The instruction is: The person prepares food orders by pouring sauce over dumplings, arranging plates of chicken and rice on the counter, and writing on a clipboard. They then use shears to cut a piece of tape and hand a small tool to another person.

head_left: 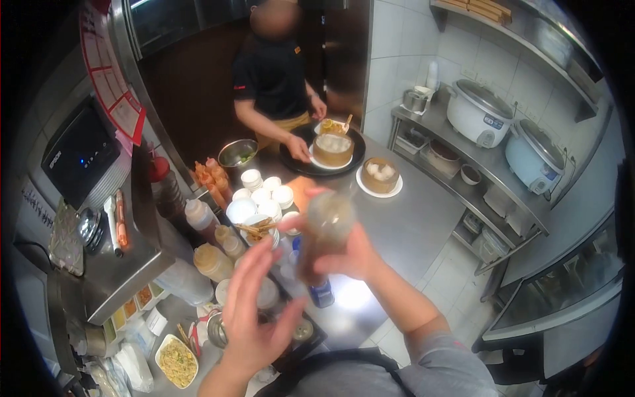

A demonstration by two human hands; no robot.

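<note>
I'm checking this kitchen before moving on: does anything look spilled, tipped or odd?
Nothing clearly stands out. The bright white patch on the flat grey steel counter looks like glare rather than a spill. The brownish cylindrical container in the right hand is blurred, so I can't judge damage there.

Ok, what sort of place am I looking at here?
Most likely a restaurant kitchen, perhaps its plating area: bamboo steamers hold what look like dumplings, two rice cookers stand at right, and an Epson printer sits at left.
</note>
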